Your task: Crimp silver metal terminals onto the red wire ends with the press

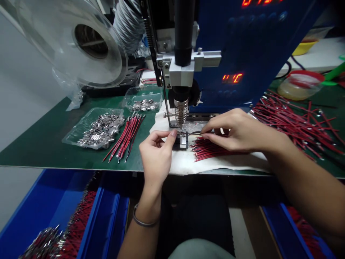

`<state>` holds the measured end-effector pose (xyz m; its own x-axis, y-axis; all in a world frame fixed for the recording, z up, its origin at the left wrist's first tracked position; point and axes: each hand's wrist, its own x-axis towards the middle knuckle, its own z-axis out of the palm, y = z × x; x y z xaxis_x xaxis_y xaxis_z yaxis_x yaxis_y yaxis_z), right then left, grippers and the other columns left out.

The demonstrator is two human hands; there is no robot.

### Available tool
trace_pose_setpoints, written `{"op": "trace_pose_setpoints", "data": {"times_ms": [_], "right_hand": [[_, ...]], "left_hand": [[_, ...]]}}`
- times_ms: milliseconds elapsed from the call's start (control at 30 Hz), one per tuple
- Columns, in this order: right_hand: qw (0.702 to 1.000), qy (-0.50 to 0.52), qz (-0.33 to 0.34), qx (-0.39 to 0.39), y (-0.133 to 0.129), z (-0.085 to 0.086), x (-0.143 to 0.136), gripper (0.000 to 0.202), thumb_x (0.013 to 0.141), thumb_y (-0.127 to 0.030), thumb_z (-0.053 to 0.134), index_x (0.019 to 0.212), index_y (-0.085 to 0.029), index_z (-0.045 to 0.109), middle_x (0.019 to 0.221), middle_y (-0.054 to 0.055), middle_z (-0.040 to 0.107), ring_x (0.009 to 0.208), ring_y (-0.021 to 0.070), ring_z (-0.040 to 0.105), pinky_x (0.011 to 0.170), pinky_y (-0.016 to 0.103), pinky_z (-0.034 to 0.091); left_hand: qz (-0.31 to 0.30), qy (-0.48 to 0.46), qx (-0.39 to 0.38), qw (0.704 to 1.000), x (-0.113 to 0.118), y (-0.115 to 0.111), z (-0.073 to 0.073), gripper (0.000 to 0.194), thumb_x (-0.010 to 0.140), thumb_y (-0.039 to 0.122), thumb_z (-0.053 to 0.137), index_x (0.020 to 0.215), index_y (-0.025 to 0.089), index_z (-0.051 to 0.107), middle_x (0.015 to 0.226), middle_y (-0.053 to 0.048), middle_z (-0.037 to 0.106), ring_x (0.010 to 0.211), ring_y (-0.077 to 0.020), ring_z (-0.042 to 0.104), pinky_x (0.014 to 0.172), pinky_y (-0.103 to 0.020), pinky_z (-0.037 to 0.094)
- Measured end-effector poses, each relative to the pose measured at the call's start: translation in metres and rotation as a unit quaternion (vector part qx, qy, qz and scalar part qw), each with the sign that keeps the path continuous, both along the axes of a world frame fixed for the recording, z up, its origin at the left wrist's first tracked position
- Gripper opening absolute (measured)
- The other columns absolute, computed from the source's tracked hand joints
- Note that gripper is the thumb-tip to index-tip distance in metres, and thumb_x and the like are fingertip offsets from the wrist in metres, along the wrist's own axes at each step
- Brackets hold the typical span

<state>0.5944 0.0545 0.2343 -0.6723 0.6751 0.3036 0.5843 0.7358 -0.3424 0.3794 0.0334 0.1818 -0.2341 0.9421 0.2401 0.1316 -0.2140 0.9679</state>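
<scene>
Under the spring-wrapped tip [181,112] of a soldering machine sits a small metal fixture [183,140]. My right hand [234,131] pinches a thin dark wire [194,133] between thumb and fingers; its far end reaches the fixture. At the fixture's left side, my left hand [159,151] is closed in a pinch, thumb against forefinger. Whatever lies between those fingertips is too small to make out. Just below my right hand, a bundle of short red wires [207,148] rests on a white cloth [183,163].
Left of the fixture lie more red wires [125,136] and a clear tray [67,138] of small metal parts, with a second tray [128,95] behind. A wire heap [291,122] is at right. The blue machine [231,46] stands behind; blue bins [91,219] sit below the table edge.
</scene>
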Motion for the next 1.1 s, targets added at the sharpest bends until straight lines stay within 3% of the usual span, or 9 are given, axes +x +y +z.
{"op": "trace_pose_setpoints", "data": {"times_ms": [367,667,1100], "right_hand": [[0.999,0.022,-0.012,0.048,0.001,-0.013,-0.019,0.017,0.089,-0.017,0.053,0.095,-0.013,0.069,0.083,0.005,0.067,0.068,0.0121,0.058,0.064,0.023,0.040],[0.987,0.103,-0.043,0.111,0.002,-0.026,-0.036,0.013,0.087,-0.017,0.058,0.091,-0.011,0.069,0.081,0.003,0.068,0.068,0.0106,0.059,0.065,0.021,0.042],[0.985,0.103,-0.026,0.137,0.001,-0.026,-0.035,0.011,0.085,-0.014,0.059,0.090,-0.010,0.068,0.078,0.003,0.066,0.061,0.0084,0.054,0.059,0.021,0.038]], "left_hand": [[-0.007,-0.012,0.007,1.000,0.000,0.000,-0.001,0.023,0.075,0.035,0.074,0.077,0.013,0.069,0.075,-0.005,0.067,0.065,-0.0123,0.059,0.059,-0.021,0.045],[-0.017,-0.015,0.010,1.000,0.000,0.000,0.001,0.023,0.076,0.034,0.073,0.079,0.012,0.069,0.074,-0.006,0.067,0.066,-0.0121,0.059,0.060,-0.021,0.045],[-0.026,-0.018,0.011,0.999,0.000,0.000,0.001,0.022,0.076,0.033,0.074,0.077,0.012,0.069,0.076,-0.005,0.068,0.067,-0.0118,0.060,0.063,-0.020,0.046]]}}
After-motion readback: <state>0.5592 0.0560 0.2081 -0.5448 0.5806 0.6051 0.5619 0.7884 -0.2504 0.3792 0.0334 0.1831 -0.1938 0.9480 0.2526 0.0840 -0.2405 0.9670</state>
